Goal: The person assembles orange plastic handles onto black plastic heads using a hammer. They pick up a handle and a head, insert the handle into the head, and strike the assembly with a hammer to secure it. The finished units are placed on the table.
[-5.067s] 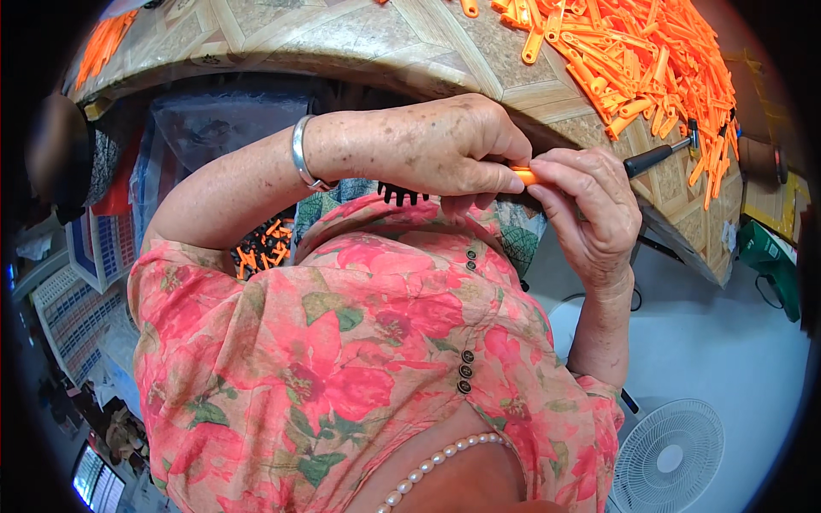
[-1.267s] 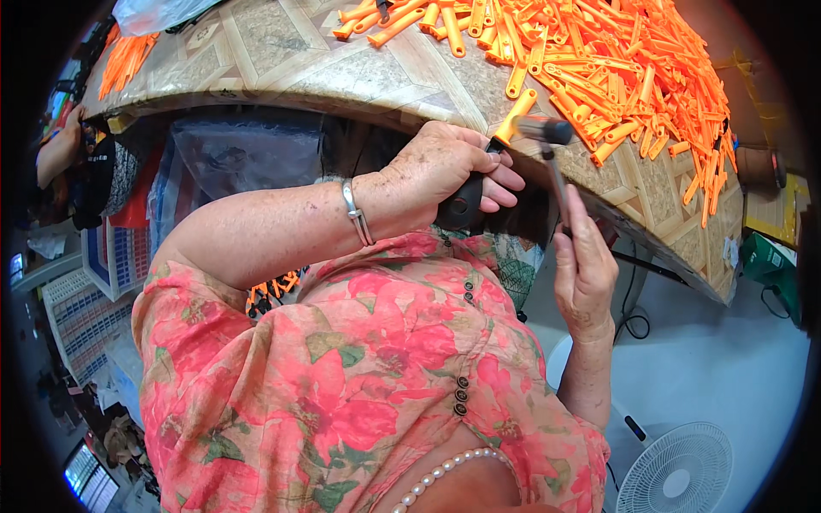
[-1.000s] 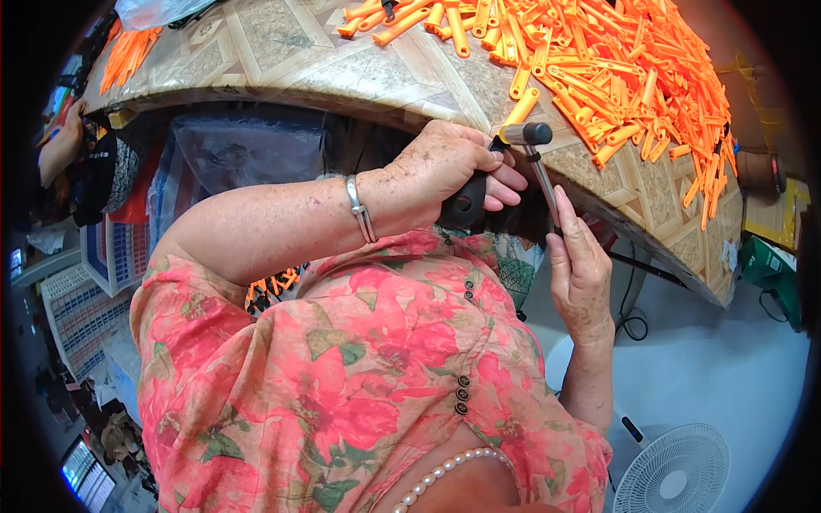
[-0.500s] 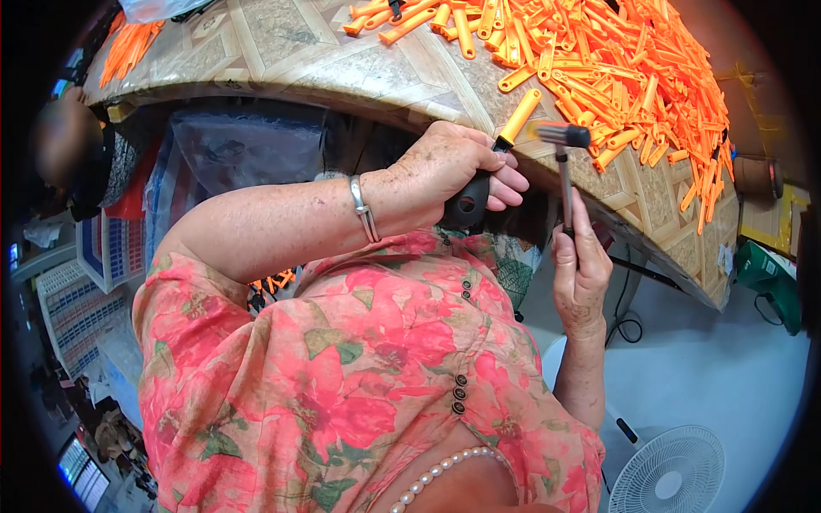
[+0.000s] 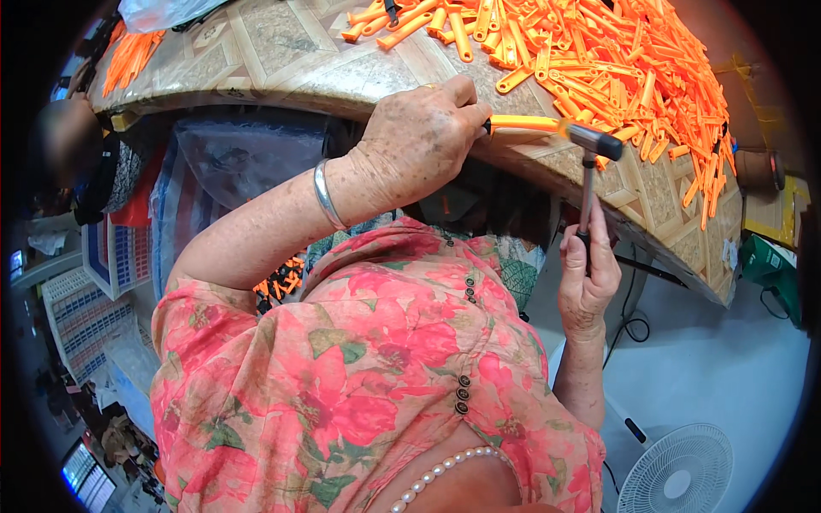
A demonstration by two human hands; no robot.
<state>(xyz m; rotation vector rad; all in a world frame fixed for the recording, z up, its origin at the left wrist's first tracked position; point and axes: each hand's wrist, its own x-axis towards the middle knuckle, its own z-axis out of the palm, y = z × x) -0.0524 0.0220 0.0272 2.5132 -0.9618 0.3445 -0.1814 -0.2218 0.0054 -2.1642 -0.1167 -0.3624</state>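
My left hand [image 5: 421, 137], with a metal bangle at its wrist, is closed around a tool with an orange handle [image 5: 523, 123]. A bit of black shows where the handle meets my fingers; the rest is hidden by the hand. My right hand [image 5: 588, 275] grips a small hammer [image 5: 588, 184] by its dark grip, the metal shaft standing up. The hammer's head meets the free end of the orange handle, just over the table's edge. Behind it lies a big heap of loose orange handles [image 5: 599, 73] on the patterned tabletop [image 5: 299, 51].
A smaller bunch of orange handles [image 5: 132, 61] lies at the far left, beside a clear plastic bag [image 5: 162, 12]. Plastic crates [image 5: 85, 312] stand at the left. A white fan [image 5: 676, 479] is at lower right, and a green box [image 5: 770, 274] at right.
My left hand has turned over, bringing the orange handle from upward-slanting to nearly level; the black part is now covered. The hammer has shifted slightly right, its head now against the handle's end.
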